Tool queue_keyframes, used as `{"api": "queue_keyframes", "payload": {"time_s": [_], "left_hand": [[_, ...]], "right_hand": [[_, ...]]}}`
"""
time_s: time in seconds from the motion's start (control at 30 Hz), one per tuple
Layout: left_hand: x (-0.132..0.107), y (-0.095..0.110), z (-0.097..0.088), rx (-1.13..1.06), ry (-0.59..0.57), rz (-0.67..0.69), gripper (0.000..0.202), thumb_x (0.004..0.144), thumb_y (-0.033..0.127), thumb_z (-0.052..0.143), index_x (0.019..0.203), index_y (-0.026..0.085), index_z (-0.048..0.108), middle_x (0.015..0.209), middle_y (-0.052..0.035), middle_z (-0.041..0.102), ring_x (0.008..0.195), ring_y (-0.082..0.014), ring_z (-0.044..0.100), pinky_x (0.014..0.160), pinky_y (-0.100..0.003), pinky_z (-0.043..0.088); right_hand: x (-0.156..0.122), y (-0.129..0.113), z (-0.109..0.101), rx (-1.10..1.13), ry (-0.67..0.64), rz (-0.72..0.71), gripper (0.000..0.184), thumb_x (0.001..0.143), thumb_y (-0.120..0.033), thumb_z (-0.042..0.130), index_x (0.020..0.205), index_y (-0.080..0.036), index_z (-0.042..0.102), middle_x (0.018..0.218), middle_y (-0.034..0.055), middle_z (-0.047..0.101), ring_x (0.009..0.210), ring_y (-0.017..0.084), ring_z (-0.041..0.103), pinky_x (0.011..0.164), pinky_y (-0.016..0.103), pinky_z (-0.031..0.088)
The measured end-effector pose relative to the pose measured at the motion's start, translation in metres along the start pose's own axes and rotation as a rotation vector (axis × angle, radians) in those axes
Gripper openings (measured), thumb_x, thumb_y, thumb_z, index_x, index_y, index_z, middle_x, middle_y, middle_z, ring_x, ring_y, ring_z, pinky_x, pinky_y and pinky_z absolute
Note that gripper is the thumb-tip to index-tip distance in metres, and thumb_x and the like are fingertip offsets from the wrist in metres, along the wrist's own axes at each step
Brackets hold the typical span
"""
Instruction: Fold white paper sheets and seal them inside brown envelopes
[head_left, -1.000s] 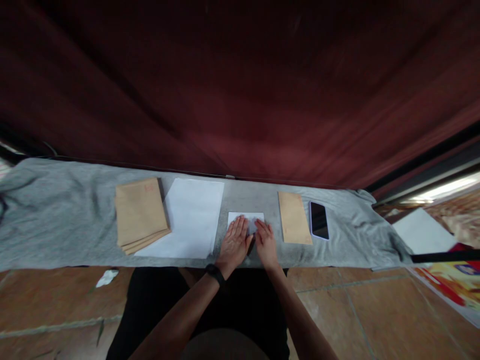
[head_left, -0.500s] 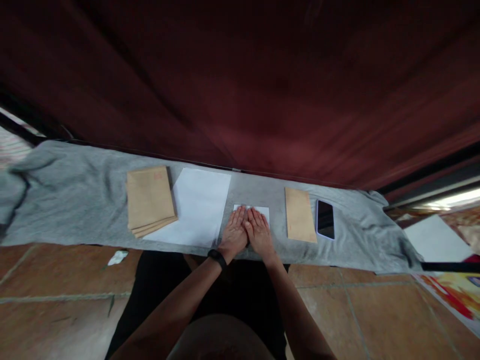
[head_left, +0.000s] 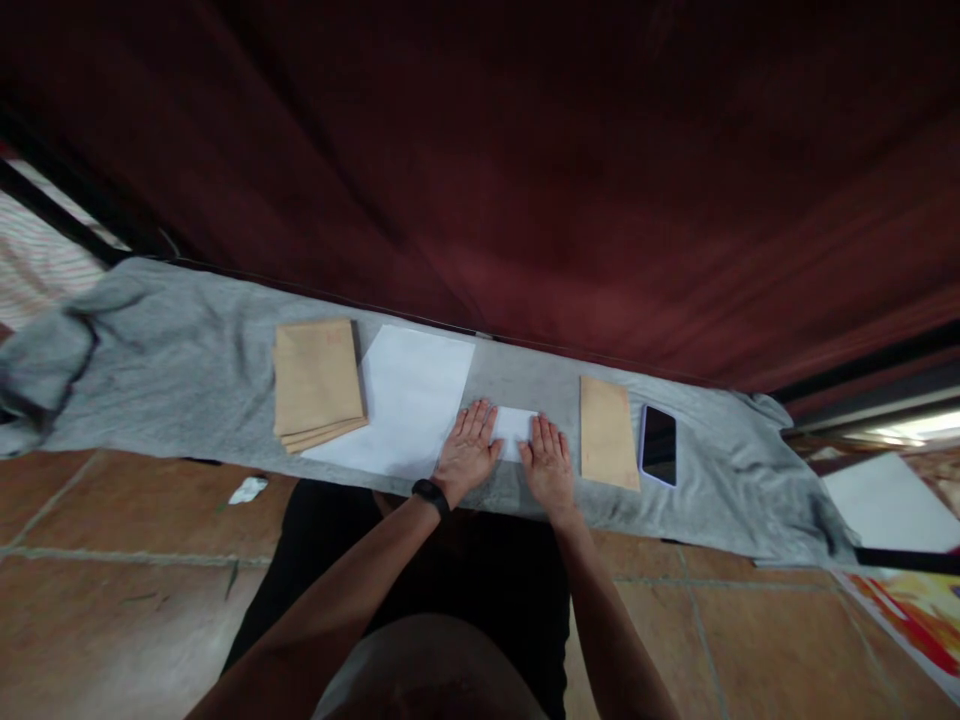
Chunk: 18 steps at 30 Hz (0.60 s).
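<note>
A small folded piece of white paper (head_left: 514, 428) lies flat on the grey cloth in front of me. My left hand (head_left: 470, 447) rests palm down over its left side, fingers stretched out. Over its right side lies my right hand (head_left: 550, 462), also flat and open. The middle of the paper shows between the two hands; its side edges are partly hidden beneath them. Left of my left hand are large white sheets (head_left: 414, 390), partly under a stack of brown envelopes (head_left: 319, 375). To the right of my right hand is a single brown envelope (head_left: 608, 433).
A phone (head_left: 659, 446) with a dark screen lies beyond the single envelope. Grey cloth (head_left: 180, 360) covers the long narrow surface, and a dark red curtain-like sheet (head_left: 480, 200) rises behind it. A crumpled white scrap (head_left: 248, 489) is on the tiled floor.
My hands were side by side over the middle of the small paper; they have slid apart to its left and right, uncovering the middle. The view has shifted slightly.
</note>
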<state>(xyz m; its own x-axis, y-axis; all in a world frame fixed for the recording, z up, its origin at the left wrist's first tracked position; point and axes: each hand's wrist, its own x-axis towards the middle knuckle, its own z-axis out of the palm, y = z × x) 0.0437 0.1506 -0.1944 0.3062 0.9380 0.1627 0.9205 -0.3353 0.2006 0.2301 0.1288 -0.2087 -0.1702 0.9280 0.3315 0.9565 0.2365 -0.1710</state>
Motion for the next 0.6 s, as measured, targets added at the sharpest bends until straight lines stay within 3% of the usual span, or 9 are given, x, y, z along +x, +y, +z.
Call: {"api": "queue_keyframes", "payload": {"time_s": [0.27, 0.4, 0.6], "left_hand": [[0.0, 0.003, -0.001, 0.0, 0.015, -0.023, 0.065, 0.099, 0.041, 0.038, 0.155, 0.008, 0.028, 0.162, -0.0176, 0.028, 0.151, -0.0285, 0.022, 0.123, -0.049, 0.019], [0.0, 0.003, 0.0, 0.002, 0.011, -0.018, 0.064, 0.099, 0.04, 0.038, 0.154, 0.008, 0.029, 0.162, -0.0185, 0.026, 0.151, -0.0291, 0.021, 0.123, -0.05, 0.019], [0.0, -0.001, 0.004, 0.03, 0.013, 0.003, 0.061, 0.099, 0.035, 0.037, 0.153, 0.008, 0.03, 0.162, -0.0183, 0.026, 0.151, -0.0282, 0.02, 0.123, -0.05, 0.02]], "right_hand": [[-0.007, 0.01, -0.006, 0.102, 0.06, 0.101, 0.053, 0.105, -0.034, 0.03, 0.153, -0.011, 0.035, 0.155, 0.0182, 0.04, 0.145, 0.028, 0.035, 0.116, 0.055, 0.03], [-0.003, -0.008, -0.01, 0.178, 0.089, 0.07, 0.053, 0.105, -0.032, 0.029, 0.154, -0.013, 0.033, 0.157, 0.0169, 0.038, 0.147, 0.026, 0.032, 0.116, 0.055, 0.033], [-0.009, -0.043, -0.011, 0.143, -0.077, -0.099, 0.05, 0.105, -0.033, 0.032, 0.151, -0.014, 0.04, 0.156, 0.0123, 0.042, 0.146, 0.023, 0.036, 0.119, 0.046, 0.03]]}}
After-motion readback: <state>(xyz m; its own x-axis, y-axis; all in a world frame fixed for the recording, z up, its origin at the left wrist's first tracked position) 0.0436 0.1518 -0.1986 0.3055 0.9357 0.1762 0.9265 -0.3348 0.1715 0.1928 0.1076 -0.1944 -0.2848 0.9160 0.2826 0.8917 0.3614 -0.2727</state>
